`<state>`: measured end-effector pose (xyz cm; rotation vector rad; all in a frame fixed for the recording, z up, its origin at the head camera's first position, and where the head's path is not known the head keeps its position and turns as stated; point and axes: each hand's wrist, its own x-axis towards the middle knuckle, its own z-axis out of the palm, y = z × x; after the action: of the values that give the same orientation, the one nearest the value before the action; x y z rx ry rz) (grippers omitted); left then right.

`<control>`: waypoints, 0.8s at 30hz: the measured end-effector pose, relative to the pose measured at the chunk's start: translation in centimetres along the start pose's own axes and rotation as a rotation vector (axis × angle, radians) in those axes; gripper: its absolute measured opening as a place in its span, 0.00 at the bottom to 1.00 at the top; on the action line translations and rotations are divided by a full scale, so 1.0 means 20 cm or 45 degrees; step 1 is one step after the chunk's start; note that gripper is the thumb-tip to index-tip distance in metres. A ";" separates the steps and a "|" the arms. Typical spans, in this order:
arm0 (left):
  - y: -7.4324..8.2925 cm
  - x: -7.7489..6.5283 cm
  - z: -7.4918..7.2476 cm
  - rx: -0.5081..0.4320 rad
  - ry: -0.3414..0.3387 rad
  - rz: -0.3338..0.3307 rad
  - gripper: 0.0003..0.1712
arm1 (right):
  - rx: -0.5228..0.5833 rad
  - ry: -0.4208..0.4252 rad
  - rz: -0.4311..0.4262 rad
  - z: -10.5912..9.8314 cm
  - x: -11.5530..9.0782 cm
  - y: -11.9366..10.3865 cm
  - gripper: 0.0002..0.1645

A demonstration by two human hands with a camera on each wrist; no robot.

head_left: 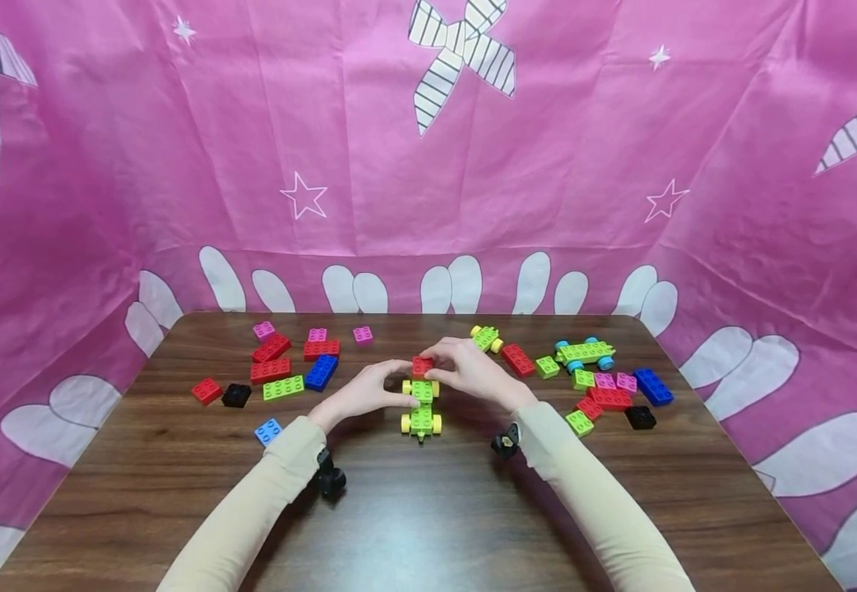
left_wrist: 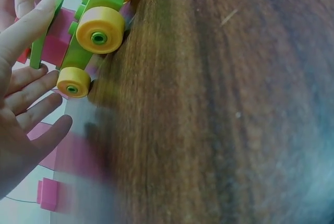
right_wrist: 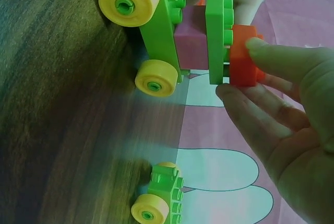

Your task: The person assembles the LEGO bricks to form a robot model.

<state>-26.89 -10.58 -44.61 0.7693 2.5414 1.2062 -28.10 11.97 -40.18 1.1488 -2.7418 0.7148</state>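
Observation:
A toy car base (head_left: 421,422), lime green with yellow wheels, stands on the table in the middle. In the right wrist view, a pink brick (right_wrist: 191,41) sits on it, topped by a flat green plate (right_wrist: 215,36). My left hand (head_left: 369,392) holds that plate between thumb and fingers, its other fingers spread in the left wrist view. A red brick (right_wrist: 243,56) is at the plate's far end, against its studs, with a slight gap visible. My right hand (head_left: 473,372) pinches the red brick between thumb and fingers.
Red, pink, blue, green and black bricks lie at the left, among them a light blue brick (head_left: 268,432) near the left sleeve. More bricks and a blue-wheeled green car base (head_left: 586,353) are at the right. A small yellow-wheeled base (head_left: 485,338) stands behind the right hand.

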 end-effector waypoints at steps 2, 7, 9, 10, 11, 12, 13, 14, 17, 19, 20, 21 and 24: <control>0.00 0.00 0.00 0.000 0.000 0.000 0.36 | -0.005 -0.009 0.000 0.00 0.00 0.00 0.17; 0.00 0.00 0.00 -0.016 0.002 0.013 0.35 | -0.002 -0.029 -0.013 -0.01 0.01 -0.01 0.16; 0.00 0.00 0.00 -0.017 0.002 0.015 0.36 | -0.008 -0.040 -0.024 -0.02 0.01 -0.02 0.16; 0.00 0.00 0.00 -0.019 0.002 0.016 0.36 | -0.014 -0.045 -0.031 -0.02 0.01 -0.02 0.17; 0.00 0.00 0.00 -0.018 0.002 0.016 0.36 | -0.022 -0.053 -0.035 -0.02 0.02 -0.02 0.17; 0.00 0.00 0.00 -0.016 0.001 0.014 0.36 | -0.031 -0.059 -0.041 -0.02 0.02 -0.03 0.17; 0.00 0.00 0.00 -0.012 0.001 0.012 0.37 | -0.038 -0.064 -0.044 -0.03 0.02 -0.03 0.17; 0.00 0.00 0.00 -0.011 0.001 0.011 0.37 | -0.049 -0.070 -0.046 -0.03 0.02 -0.03 0.17; 0.00 0.00 0.00 -0.010 0.004 0.006 0.37 | -0.067 -0.075 -0.075 -0.03 0.02 -0.03 0.16; 0.00 0.00 0.00 -0.011 0.010 0.008 0.37 | -0.079 -0.075 -0.100 -0.03 0.03 -0.03 0.16; 0.00 0.00 0.00 -0.010 0.011 0.007 0.37 | -0.086 -0.078 -0.108 -0.03 0.03 -0.03 0.16; 0.01 0.00 0.00 -0.007 0.008 0.007 0.38 | -0.089 -0.080 -0.110 -0.03 0.02 -0.03 0.16; 0.01 0.00 0.00 -0.010 0.000 0.012 0.39 | -0.087 -0.085 -0.090 -0.03 0.02 -0.03 0.17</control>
<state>-26.72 -10.49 -44.48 0.7803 2.5340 1.2185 -28.02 11.74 -39.31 1.2704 -2.7400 0.5804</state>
